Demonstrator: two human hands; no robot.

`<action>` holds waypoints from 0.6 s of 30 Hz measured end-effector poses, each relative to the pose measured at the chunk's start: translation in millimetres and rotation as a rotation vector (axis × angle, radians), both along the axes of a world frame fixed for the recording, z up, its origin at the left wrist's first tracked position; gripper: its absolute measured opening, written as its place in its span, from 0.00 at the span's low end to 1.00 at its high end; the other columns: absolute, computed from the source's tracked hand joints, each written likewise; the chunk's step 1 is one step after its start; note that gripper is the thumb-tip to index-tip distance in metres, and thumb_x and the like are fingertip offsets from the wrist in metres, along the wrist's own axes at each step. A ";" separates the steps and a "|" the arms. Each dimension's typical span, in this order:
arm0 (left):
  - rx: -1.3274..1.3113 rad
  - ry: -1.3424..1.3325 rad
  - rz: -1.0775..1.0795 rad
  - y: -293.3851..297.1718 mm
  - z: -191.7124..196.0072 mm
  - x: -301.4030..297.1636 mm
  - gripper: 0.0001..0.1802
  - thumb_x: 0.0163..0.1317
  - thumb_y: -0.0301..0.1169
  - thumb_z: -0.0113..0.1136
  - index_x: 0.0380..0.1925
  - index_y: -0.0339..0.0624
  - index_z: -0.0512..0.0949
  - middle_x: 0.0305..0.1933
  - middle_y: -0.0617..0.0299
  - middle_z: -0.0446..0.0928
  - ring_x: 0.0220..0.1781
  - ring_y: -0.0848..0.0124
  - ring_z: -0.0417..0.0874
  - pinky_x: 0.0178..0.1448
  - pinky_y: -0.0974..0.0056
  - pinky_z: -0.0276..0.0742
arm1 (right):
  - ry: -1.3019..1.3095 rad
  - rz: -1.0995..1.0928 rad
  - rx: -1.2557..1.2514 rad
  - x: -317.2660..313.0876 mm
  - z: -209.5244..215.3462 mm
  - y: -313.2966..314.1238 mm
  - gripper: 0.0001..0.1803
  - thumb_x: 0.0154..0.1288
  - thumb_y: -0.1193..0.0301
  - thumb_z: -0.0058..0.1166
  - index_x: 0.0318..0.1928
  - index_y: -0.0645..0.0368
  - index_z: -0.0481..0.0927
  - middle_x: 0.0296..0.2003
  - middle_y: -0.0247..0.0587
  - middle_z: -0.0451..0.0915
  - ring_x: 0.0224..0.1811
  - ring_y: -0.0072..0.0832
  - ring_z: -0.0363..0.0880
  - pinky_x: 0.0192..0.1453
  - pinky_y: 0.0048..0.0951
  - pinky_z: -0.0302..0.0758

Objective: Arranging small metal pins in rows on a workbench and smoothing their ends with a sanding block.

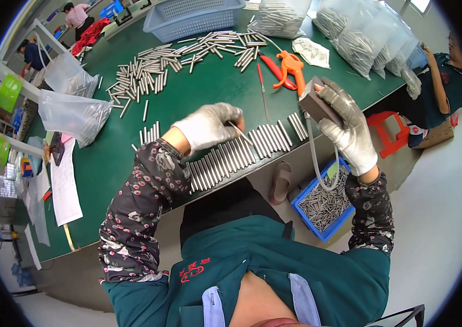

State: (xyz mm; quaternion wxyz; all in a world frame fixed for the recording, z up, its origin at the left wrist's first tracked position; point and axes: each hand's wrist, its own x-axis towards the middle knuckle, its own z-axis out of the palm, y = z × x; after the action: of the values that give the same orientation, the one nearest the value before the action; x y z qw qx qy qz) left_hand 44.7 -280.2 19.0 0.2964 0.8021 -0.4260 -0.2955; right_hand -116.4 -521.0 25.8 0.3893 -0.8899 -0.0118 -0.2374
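Left hand [212,126], just off centre toward eleven o'clock, is pinching one metal rod [240,132] in its fingers; right hand [351,122], at two, is gripping a brown block [318,107]. A row of rods [236,157] is lining the worktop [103,180]; a loose heap [150,73] beyond is lying unaligned.

The broad flat tabletop [105,163] is deep green; the slim cylindrical metal rods [220,163] are silver-grey; the left hand's [209,125] snug glove is white, greyer at the fingers; the right hand's [351,122] has silvery-grey fingers and white toward the wrist; the dark boxy block [317,104] is brownish grey; the long cloth sleeve covers [138,212] are black, patterned with red dots and whitish shapes; the pistol-shaped air gun [292,65] is bright orange; the rectangular plastic bin [308,224] is vivid blue; the openwork plastic basket [195,22] is greyish blue.
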 end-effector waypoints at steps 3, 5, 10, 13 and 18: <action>-0.019 -0.095 -0.181 -8.0 -14.4 -3.0 0.07 0.54 0.28 0.65 0.34 0.41 0.79 0.37 0.60 0.75 0.45 0.65 0.76 0.53 0.64 0.72 | 0.076 0.000 0.029 -8.3 -1.2 -10.7 0.37 0.54 0.54 0.60 0.61 0.62 0.71 0.64 0.54 0.66 0.67 0.43 0.64 0.70 0.37 0.58; 0.013 -0.122 -0.193 -14.1 -16.4 -6.7 0.08 0.52 0.27 0.66 0.33 0.41 0.79 0.37 0.60 0.74 0.46 0.63 0.76 0.52 0.63 0.72 | 0.041 -0.019 0.039 -11.8 -5.0 -14.5 0.34 0.52 0.61 0.60 0.60 0.60 0.73 0.63 0.56 0.67 0.66 0.46 0.65 0.69 0.39 0.60; -0.052 -0.288 -0.121 -8.5 -25.0 -12.0 0.12 0.50 0.25 0.67 0.36 0.42 0.78 0.38 0.60 0.73 0.46 0.62 0.76 0.51 0.62 0.74 | 0.017 -0.065 0.024 -2.5 -25.7 -33.6 0.31 0.50 0.67 0.59 0.59 0.57 0.75 0.60 0.57 0.70 0.63 0.49 0.68 0.67 0.39 0.63; -0.130 -0.356 -0.053 2.0 -25.8 -15.1 0.15 0.50 0.22 0.65 0.40 0.42 0.77 0.39 0.59 0.75 0.46 0.59 0.77 0.50 0.62 0.75 | -0.011 -0.189 -0.190 9.3 -37.3 -42.1 0.29 0.49 0.66 0.59 0.56 0.54 0.77 0.60 0.58 0.70 0.60 0.50 0.70 0.64 0.40 0.67; -0.239 -0.663 0.089 45.6 -13.4 -26.6 0.16 0.50 0.20 0.63 0.41 0.40 0.75 0.43 0.54 0.75 0.48 0.54 0.77 0.52 0.58 0.74 | 0.090 -0.470 -0.595 33.0 -50.5 -50.2 0.27 0.50 0.64 0.58 0.54 0.48 0.79 0.59 0.59 0.70 0.57 0.50 0.72 0.59 0.44 0.71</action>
State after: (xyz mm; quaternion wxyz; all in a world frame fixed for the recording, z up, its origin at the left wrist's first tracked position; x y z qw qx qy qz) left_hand 18.1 -234.5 5.6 0.2465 0.8318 -0.4953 0.0463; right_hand -83.4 -571.3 -24.7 0.0491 -0.9520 0.1412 -0.2672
